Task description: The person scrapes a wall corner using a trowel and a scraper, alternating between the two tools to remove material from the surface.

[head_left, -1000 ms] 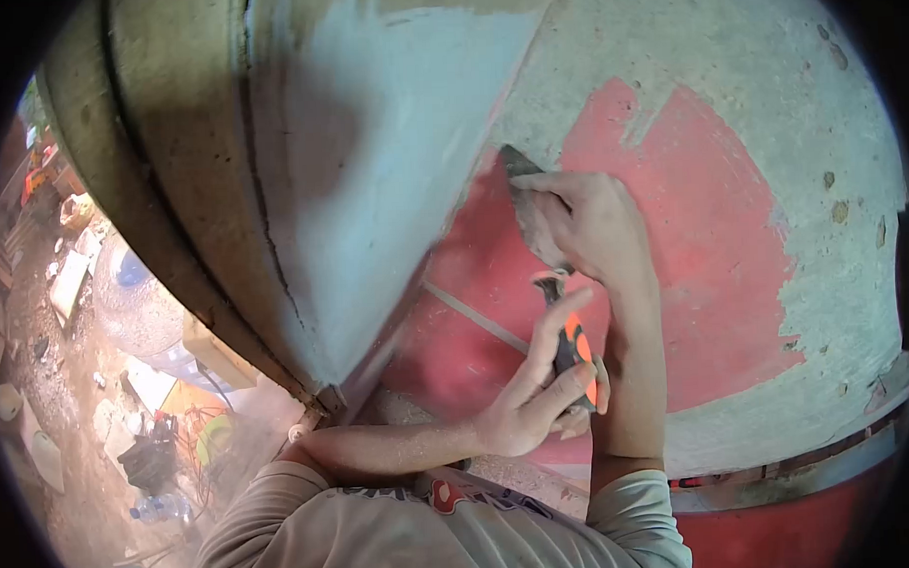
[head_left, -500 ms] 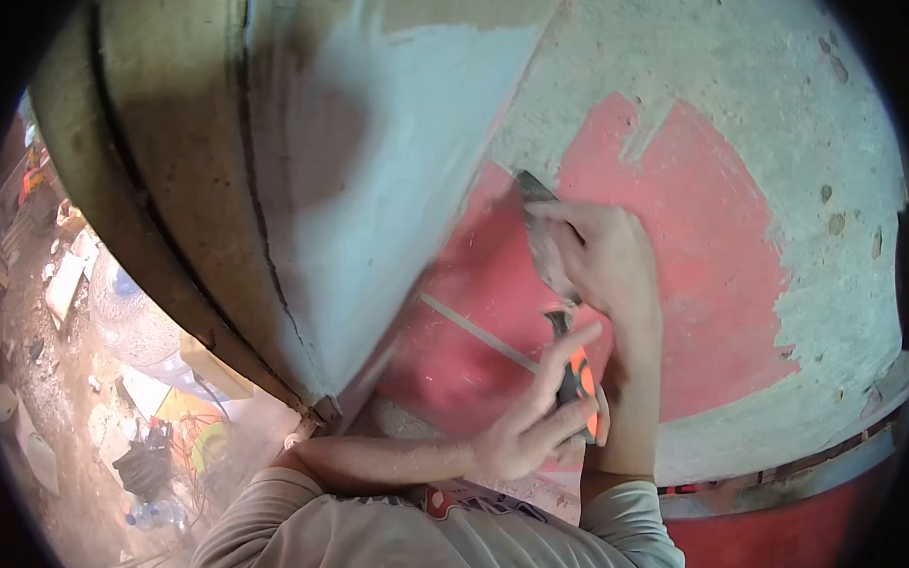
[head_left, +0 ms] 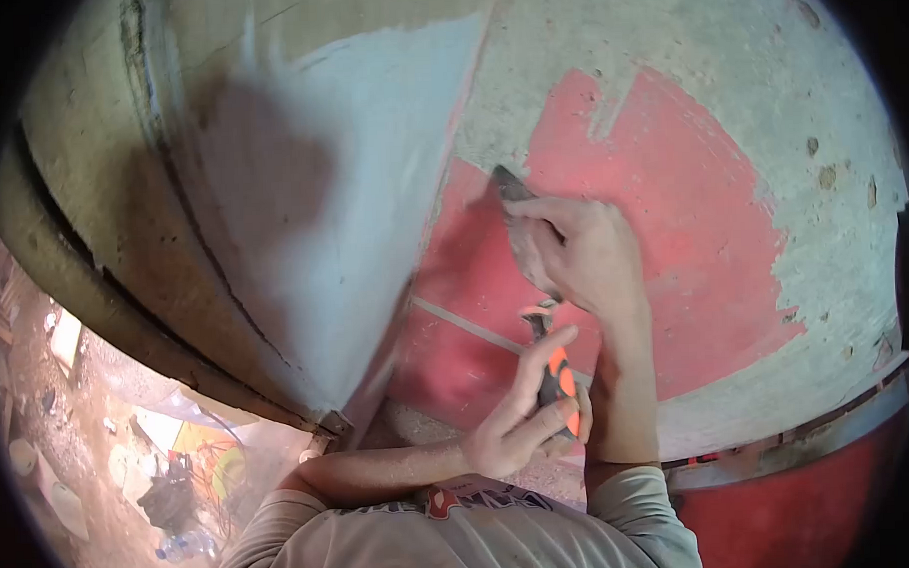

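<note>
A small pointed trowel with a dark, smeared metal blade is held by both hands, close in front of the painted wall. Its orange and black handle lies in my left hand, the fingers wrapped loosely round it. Higher up, my right hand is closed on the blade, thumb and index finger near its dark tip. Behind both hands the wall carries a red painted patch with ragged edges. A thin pale line crosses the red below the blade.
On the left, a wall face with a whitish coat meets the red one at a corner edge. Bare grey-green plaster surrounds the patch. Rubble, a plastic bottle and scraps lie on the floor at lower left. A ledge runs at lower right.
The view has shifted, so the walls and hands appear further left. Both hands keep their hold on the trowel, with little change between them.
</note>
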The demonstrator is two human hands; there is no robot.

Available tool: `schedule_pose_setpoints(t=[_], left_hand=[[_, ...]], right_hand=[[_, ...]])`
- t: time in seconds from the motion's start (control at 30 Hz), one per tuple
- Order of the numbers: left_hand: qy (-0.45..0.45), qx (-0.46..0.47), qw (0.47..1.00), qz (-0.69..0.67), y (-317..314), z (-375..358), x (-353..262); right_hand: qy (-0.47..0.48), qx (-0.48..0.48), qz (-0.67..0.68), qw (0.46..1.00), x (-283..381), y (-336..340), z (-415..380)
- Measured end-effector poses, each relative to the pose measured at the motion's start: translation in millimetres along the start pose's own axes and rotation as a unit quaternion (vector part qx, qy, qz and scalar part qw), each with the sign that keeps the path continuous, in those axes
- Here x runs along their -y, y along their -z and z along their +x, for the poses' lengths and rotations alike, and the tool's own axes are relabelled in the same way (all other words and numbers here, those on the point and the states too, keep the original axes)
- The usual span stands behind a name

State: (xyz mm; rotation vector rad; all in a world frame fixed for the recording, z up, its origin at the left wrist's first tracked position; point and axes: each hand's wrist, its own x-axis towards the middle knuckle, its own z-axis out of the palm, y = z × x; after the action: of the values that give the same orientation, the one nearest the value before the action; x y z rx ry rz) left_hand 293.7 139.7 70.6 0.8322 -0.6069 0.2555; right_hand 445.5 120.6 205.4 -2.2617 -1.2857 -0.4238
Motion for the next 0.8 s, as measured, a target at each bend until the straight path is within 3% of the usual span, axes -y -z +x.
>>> schedule_pose_setpoints(t=[0.17, 0.23, 0.33, 0.37, 0.47, 0.6, 0.8], left_hand=[[-0.008, 0.005, 1.000, 0.007, 5.5, -4.9, -3.2], [0.060, 0.012, 0.997, 0.047, 8.5, -15.1, -5.5], [0.007, -0.011, 0.993, 0.121, 31.7, -15.2, -10.4], [0.024, -0.062, 0.989, 0.129, 39.0, -15.7, -15.5], [-0.022, -0.032, 0.989, 0.139, 52.6, -20.5, -19.4], [0.007, -0.102, 0.982, 0.160, 44.7, -26.4, -31.0], [0.007, -0.121, 0.971, 0.207, 58.5, -36.0, -35.7]], right_hand=[[-0.028, 0.009, 0.040, 0.999, 7.4, -1.8, -1.3], [-0.035, -0.036, 0.081, 0.995, -1.6, -5.7, -14.0], [-0.017, -0.078, 0.095, 0.992, 3.9, -35.0, -0.4], [-0.030, -0.073, 0.075, 0.994, 14.5, -37.9, 9.7], [-0.040, -0.079, 0.072, 0.993, 21.2, -36.6, 8.5], [-0.039, -0.119, 0.114, 0.986, 23.1, -54.2, 11.3], [-0.051, -0.118, 0.176, 0.976, 18.4, -63.1, 2.7]])
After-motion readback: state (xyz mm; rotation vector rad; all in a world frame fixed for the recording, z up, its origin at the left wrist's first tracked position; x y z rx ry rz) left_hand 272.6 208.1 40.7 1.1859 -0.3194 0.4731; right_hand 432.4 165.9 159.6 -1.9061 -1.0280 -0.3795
